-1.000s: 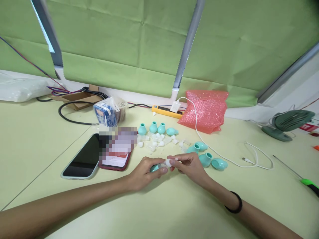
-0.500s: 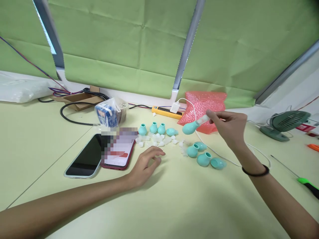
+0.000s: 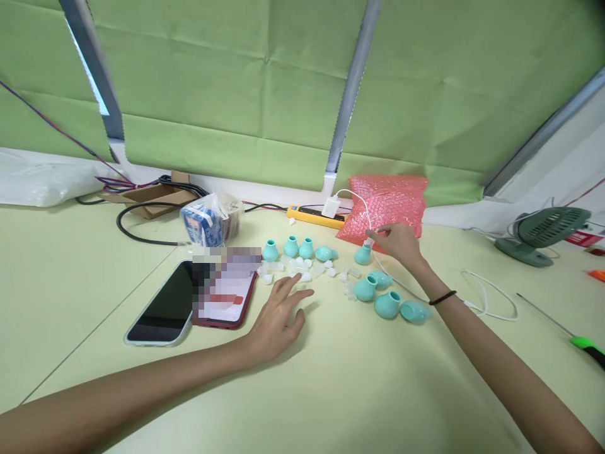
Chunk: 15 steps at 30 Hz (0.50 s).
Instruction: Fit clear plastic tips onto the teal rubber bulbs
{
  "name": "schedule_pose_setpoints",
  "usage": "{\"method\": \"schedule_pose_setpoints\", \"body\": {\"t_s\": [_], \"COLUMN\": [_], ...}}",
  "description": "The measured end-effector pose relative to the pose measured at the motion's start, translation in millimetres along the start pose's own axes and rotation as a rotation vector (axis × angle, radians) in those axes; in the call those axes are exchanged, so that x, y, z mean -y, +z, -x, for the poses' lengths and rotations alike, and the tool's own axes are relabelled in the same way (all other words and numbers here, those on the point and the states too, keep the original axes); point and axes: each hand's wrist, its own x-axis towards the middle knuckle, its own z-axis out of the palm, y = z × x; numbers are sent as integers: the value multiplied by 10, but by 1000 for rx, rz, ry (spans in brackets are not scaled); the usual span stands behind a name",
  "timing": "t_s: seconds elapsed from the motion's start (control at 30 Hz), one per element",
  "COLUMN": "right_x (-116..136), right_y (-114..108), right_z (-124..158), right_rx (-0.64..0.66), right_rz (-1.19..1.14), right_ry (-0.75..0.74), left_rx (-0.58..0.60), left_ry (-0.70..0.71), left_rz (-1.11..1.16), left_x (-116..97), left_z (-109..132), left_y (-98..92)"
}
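Note:
My right hand (image 3: 396,243) pinches the clear nozzle of a teal bulb syringe (image 3: 363,255), which is upright at the table surface in front of the pink bubble-wrap bag. My left hand (image 3: 278,321) hovers low over the table, fingers spread, with nothing in it. Just beyond its fingertips lie loose white and clear plastic pieces (image 3: 302,270). Behind them is a row of teal bulbs (image 3: 291,246), some standing, one on its side. More teal bulbs (image 3: 387,304) stand and lie to the right, below my right hand.
Two phones (image 3: 163,309) lie left of my left hand. Farther back are a plastic-wrapped blue pack (image 3: 203,222), a yellow power strip (image 3: 314,217) and a pink bubble-wrap bag (image 3: 390,208). A white cable (image 3: 406,290) runs under my right arm. At right are a green fan (image 3: 548,230) and a screwdriver (image 3: 586,347).
My right hand has moved down and left, bringing the bulb syringe from tilted in the air to upright at the table. My left hand's fingers have spread out.

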Motion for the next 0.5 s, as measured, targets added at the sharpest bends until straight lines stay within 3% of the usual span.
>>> {"method": "schedule_pose_setpoints", "body": {"t_s": [0.13, 0.2, 0.23, 0.3, 0.37, 0.5], "right_x": [197, 382, 487, 692, 851, 946], "right_y": [-160, -214, -221, -185, -85, 190], "right_z": [85, 221, 312, 516, 714, 971], "right_rx": [-136, -259, -256, -137, 60, 324], "right_rz": [24, -34, -84, -177, -178, -46], "right_ry": [-17, -207, -332, -572, -751, -836], "left_rx": [136, 186, 197, 195, 185, 180], "left_ry": [-37, -18, -3, 33, 80, 132], "left_rz": [-111, -144, -159, -185, -208, -279], "left_x": [21, 23, 21, 8, -13, -59], "left_z": [-3, -8, -11, -12, -9, 2], "left_y": [26, 30, 29, 20, 6, -19]}}
